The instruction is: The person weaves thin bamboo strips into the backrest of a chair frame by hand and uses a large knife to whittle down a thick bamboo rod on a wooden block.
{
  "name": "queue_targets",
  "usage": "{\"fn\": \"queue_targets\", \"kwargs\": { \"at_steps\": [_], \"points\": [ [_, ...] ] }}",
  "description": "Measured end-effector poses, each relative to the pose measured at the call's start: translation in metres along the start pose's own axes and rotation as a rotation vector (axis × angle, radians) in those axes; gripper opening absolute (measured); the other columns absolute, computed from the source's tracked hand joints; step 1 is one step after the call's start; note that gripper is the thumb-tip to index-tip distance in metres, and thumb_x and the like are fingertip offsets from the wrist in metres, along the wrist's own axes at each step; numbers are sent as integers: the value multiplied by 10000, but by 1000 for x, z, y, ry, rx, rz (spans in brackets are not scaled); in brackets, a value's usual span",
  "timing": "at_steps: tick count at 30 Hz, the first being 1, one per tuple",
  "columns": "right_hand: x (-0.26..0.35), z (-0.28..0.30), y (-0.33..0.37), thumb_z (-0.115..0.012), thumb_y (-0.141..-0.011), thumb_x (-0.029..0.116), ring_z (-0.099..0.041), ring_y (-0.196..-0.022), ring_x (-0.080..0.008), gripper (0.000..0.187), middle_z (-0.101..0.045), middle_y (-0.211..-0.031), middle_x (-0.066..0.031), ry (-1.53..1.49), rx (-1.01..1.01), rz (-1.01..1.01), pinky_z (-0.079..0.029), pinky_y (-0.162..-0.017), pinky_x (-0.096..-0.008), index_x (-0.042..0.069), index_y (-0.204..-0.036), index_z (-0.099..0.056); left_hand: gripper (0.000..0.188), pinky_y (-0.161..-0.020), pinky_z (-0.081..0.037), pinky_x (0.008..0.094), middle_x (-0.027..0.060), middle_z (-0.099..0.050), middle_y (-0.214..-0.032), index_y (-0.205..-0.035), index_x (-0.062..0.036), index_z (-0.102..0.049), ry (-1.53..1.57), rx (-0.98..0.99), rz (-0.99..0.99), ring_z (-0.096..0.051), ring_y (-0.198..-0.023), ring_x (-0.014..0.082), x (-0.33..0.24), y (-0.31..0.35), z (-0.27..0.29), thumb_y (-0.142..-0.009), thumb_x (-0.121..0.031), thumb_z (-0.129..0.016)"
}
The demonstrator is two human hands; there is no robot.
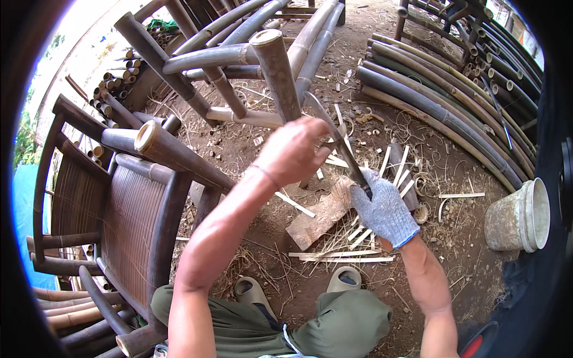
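My right hand (pixel 385 206), in a grey knitted glove with a blue cuff, grips the handle end of a long knife (pixel 353 162). Its narrow, dark blade points up and to the left, with a curved tip. Bare and with a thin cord at the wrist, my left hand (pixel 295 149) is closed right beside the blade. Whatever its fingers pinch is small and mostly hidden. Beneath both hands a worn wooden block (pixel 317 219) lies on the ground. Pale split bamboo strips (pixel 349 256) are scattered around it.
A dark bamboo chair (pixel 134 221) stands at the left, a larger bamboo frame (pixel 277 71) ahead. Long bamboo poles (pixel 441 113) are stacked at the right, near a dirty white bucket (pixel 513 218). Shavings litter the dirt floor around my sandalled feet.
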State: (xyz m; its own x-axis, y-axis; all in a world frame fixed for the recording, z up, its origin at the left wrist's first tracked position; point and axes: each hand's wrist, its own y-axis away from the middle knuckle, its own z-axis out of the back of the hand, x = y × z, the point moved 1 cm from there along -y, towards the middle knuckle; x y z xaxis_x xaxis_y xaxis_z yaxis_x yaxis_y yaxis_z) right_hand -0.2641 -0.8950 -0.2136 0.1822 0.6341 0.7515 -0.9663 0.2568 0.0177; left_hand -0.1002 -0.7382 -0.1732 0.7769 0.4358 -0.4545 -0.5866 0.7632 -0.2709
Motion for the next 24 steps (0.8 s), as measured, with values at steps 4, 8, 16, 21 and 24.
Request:
{"fn": "queue_targets", "kwargs": {
  "at_steps": [4,8,16,21,24],
  "points": [
    [5,-9,-3,-625,-961,213,-717,-843,-385,354,-704,-982,-258,378,-210,148,-575,-763,-449,-9,-1236,-632,180,-826,-586,384,115,-735,-972,-1061,-67,-744,202,-81,-1,-730,-905,258,18,2,-28,-883,-87,-723],
    [-18,-31,-5,-575,-975,201,-634,-772,-356,230,-630,-828,-215,-52,-45,120,-493,-690,-452,-9,-1051,-627,149,-778,-580,395,125,-711,-923,-1014,-62,-723,255,-222,-54,-707,-864,301,31,18,-34,-866,-73,-722],
    [-101,-94,-34,-555,-977,199,-674,-724,-387,217,-646,-801,-233,255,12,71,-527,-650,-506,-13,-995,-598,155,-785,-531,479,179,-697,-952,-1028,-47,-633,343,-286,93,-685,-915,373,25,-3,-63,-924,-154,-673],
    [-111,-93,-35,-556,-986,197,-674,-782,-403,193,-657,-886,-216,452,-89,190,-518,-649,-503,14,-1030,-597,109,-762,-530,486,170,-702,-885,-981,-52,-630,288,-319,65,-684,-868,398,20,-7,-63,-926,-144,-650],
    [-116,-74,-26,-576,-981,217,-637,-700,-357,187,-635,-822,-178,137,39,126,-502,-609,-460,33,-990,-607,107,-708,-571,393,116,-702,-842,-954,-55,-649,480,-494,40,-708,-782,213,15,-17,-38,-886,-57,-731]
  ]
}}
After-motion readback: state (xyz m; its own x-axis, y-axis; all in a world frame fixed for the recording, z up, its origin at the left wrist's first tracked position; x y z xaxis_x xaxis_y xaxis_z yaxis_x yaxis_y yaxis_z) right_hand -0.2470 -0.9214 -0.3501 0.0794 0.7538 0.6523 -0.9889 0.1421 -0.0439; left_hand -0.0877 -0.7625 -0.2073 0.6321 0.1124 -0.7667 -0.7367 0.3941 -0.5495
